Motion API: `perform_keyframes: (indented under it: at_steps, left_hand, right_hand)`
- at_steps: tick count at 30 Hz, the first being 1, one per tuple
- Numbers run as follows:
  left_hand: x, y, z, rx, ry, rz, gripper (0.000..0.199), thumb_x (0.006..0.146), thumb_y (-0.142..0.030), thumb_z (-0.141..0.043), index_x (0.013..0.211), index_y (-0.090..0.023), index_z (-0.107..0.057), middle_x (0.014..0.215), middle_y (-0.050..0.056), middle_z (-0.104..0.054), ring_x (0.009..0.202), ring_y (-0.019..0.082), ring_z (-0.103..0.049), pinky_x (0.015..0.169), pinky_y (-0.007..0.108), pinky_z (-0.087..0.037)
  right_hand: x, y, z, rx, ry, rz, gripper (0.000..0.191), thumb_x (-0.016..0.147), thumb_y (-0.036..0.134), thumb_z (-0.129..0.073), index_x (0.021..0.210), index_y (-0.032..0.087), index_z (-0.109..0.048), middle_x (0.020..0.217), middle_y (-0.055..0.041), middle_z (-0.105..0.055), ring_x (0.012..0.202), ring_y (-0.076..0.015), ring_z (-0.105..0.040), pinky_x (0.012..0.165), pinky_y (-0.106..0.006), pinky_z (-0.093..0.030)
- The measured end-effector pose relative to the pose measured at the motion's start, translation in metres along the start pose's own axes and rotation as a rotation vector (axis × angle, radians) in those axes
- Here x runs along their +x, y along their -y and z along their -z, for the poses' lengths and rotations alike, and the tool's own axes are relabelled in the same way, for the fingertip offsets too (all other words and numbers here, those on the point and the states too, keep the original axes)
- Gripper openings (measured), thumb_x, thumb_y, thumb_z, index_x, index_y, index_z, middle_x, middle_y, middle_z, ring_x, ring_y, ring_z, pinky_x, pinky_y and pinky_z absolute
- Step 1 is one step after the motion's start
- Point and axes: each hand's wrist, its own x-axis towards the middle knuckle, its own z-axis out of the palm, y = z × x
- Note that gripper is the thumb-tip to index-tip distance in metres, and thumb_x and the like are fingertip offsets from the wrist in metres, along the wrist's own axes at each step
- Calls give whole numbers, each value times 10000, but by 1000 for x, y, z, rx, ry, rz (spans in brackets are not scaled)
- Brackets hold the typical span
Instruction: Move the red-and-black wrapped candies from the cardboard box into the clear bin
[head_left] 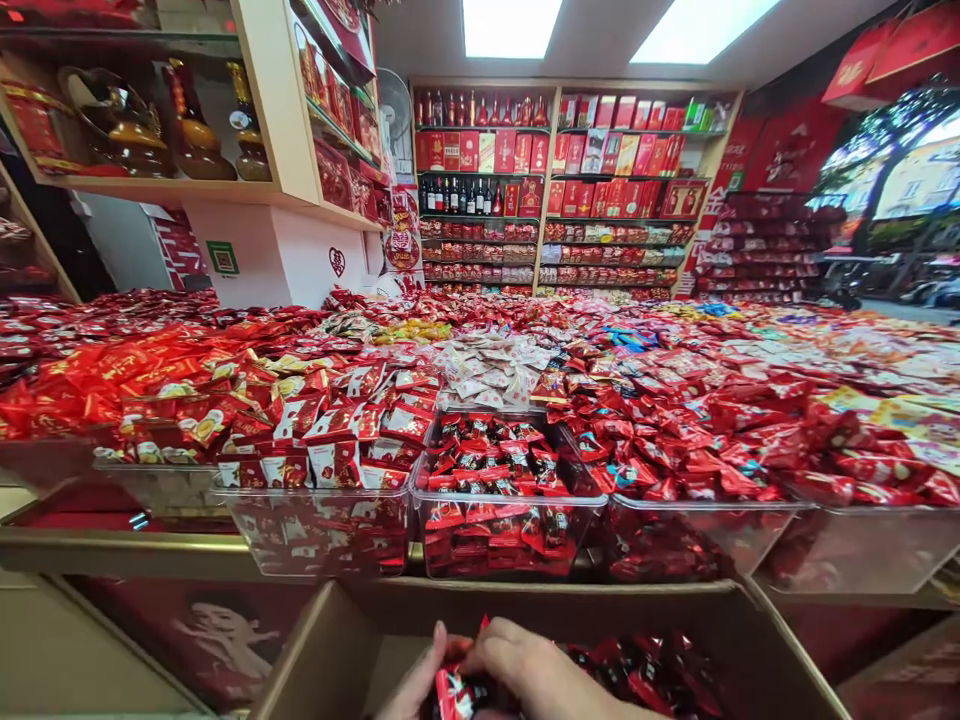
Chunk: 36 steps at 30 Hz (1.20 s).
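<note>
Shelves (550, 160) rise beyond; I have left hand (415, 684) and right hand (534, 668) cupped round red packets (452, 692), more left in the carton (337, 655), bin (510, 499) ahead not yet heaped.

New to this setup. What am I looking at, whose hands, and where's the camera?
There's no robot: a person works bare-handed, and the single picture comes from a camera worn on their head, looking forward and down. The left hand and right hand close together around red-and-black packets, partly hidden by the fingers. They're over an open cardboard box with more such packets at its right side. Beyond it, clear bins hold wrapped packets, mostly red; the middle one's are red and black. Stocked shelves stand behind.
</note>
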Motion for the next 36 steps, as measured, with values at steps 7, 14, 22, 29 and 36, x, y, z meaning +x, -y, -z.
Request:
perform_keyframes:
  at_steps: [7, 14, 22, 29, 36]
  left_hand:
    - [-15, -9, -14, -128, -72, -62, 149, 680, -171, -602, 821, -183, -556, 727, -12, -656, 590, 89, -598, 557, 208, -459]
    - [-17, -9, -14, 61, -24, -102, 284, 674, -92, -581, 913, -214, -490, 795, -7, -646, 649, 120, -602, 582, 244, -469]
    - [-22, -7, -24, 173, -16, -110, 266, 672, -126, -596, 888, -225, -476, 790, -21, -635, 664, 115, -585, 616, 270, -475]
    - [-18, 3, -17, 314, -19, 14, 319, 571, -156, -692, 821, -191, -496, 631, -27, -625, 516, 86, -563, 424, 157, -391]
    - [-3, 13, -10, 120, 46, -66, 284, 483, -190, -745, 660, -177, -523, 544, -32, -629, 478, 102, -562, 485, 219, -418]
  right_hand:
    - [-7, 10, -1, 186, -238, -14, 262, 633, 67, -505, 854, 199, -551, 842, -16, -531, 782, -129, -486, 705, -239, -399]
    - [-9, 3, -12, 553, -310, -342, 294, 600, 81, -494, 875, 185, -494, 864, -23, -528, 782, -148, -513, 660, -264, -430]
    - [-6, 5, 0, 1010, -291, -492, 346, 539, 126, -611, 854, 146, -469, 769, -5, -531, 654, -104, -518, 584, -240, -431]
    - [-6, -3, -7, 822, -388, -415, 260, 605, 161, -581, 843, 149, -477, 769, -19, -549, 707, -129, -529, 629, -255, -434]
    - [-16, 7, -4, 244, -209, -103, 425, 621, 91, -499, 1026, 203, -440, 914, -31, -562, 807, -153, -527, 730, -280, -435]
